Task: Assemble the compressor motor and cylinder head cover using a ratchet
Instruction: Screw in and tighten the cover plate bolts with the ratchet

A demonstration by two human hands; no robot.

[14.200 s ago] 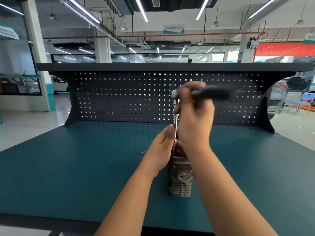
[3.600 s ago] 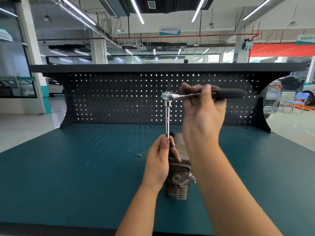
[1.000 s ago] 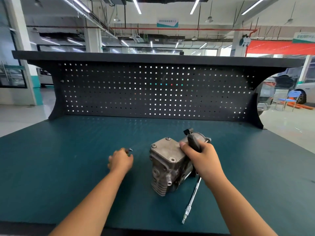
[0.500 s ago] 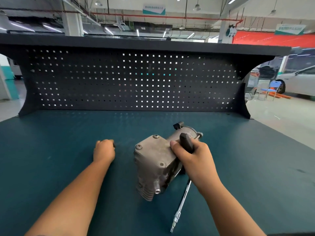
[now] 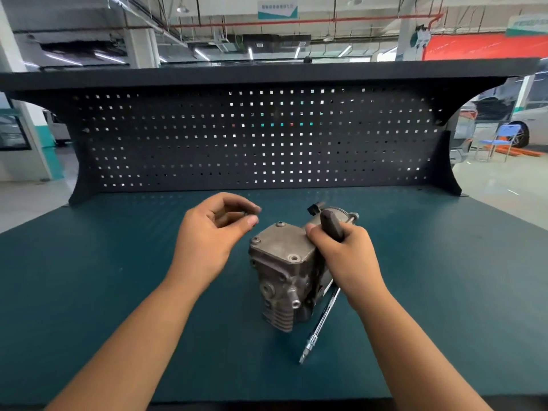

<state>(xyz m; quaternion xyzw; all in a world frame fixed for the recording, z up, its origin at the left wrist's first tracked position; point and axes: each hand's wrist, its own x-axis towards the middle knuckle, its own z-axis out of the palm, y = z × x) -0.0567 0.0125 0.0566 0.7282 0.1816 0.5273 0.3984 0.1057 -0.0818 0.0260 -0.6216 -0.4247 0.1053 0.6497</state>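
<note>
Compressor: grey cast-metal compressor, finned near end, flat square cylinder head cover on top, mid teal bench mat.
Right hand: right hand grips black-handled steel ratchet against it.
Left hand: left hand curled, perhaps pinching a bolt; cannot tell.
Room: open mat both sides.
Change: left hand lifted off the mat.

Setting: automotive workshop hall | Bench: teal-topped workbench with black perforated metal back panel | Overhead: exposed dark ventilation duct, red ceiling pipe, white strip lights | Background: parked white vehicle, blue folding chair, bare grey floor
</note>
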